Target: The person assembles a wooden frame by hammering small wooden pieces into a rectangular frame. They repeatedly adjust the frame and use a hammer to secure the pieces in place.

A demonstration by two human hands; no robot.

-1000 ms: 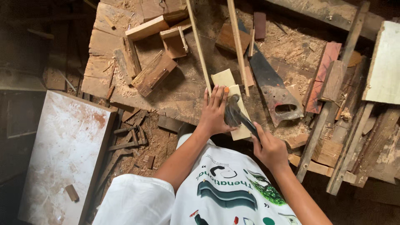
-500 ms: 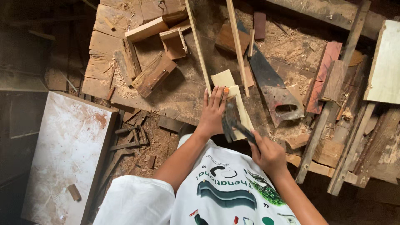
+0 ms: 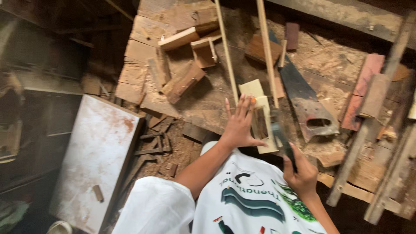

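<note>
- Left hand is flat and open, fingers spread, pressing down on a pale wooden block on the workbench. Not gripping it, just pinning it.
- The block's long axis runs from the person's body out across the bench, tipped a bit toward the left at its far end. Near end sits just about at the bench edge, right in front of the white printed shirt.
- There's a darker rectangular patch on the block right beside the left hand's fingers. Can't tell if it's a cut-out or another bit of wood.
- Right hand is closed around the handle of a dark tool, looks like a hammer, though it's blurred. The handle points from the hand up toward the block, and the head end is at the block's right edge. Touching or just above it? Can't say.
- A handsaw lies just right of the block, handle end nearest the person, blade pointing away along roughly the same line as the block.
- Two thin wooden strips run past the block's far end, also pointing away from the person.
- Chunky wood offcuts are piled left of the block, farther back on the bench.
- Well left of the block, down off the bench, there's a white stained panel.
</note>
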